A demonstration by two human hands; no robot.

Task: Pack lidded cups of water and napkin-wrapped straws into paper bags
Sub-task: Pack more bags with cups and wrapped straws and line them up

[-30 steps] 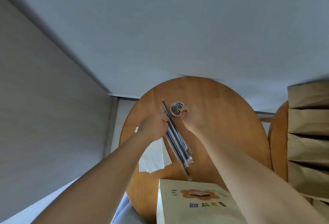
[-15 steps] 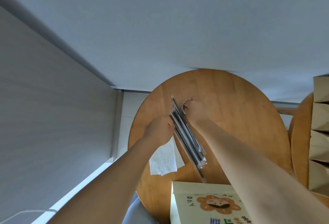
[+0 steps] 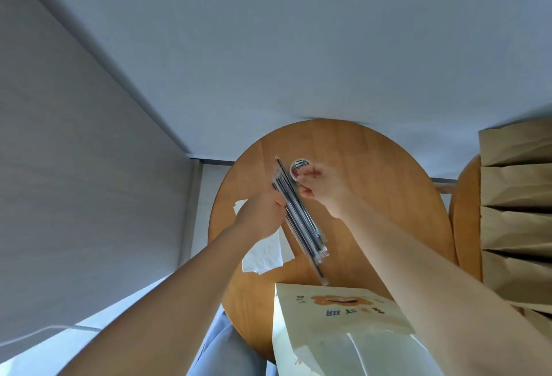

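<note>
A bundle of dark straws (image 3: 301,220) in clear wrappers lies slanted across the round wooden table (image 3: 373,190). My left hand (image 3: 260,214) grips the bundle at its left side. My right hand (image 3: 319,183) pinches at the upper end of the straws, fingers curled. White napkins (image 3: 264,253) lie under my left wrist. A cream paper bag (image 3: 337,328) with a lion print stands open at the table's near edge. A small round container (image 3: 298,164) of coloured bits sits just beyond my right hand. No cups are in view.
A row of plain brown paper bags (image 3: 519,211) stands on a second wooden table (image 3: 466,220) at the right. A grey wall runs along the left, and pale floor lies beyond the table.
My right hand has drawn back slightly from over the small round container, which shows again. Both hands stay on the straw bundle. The view has shifted a little.
</note>
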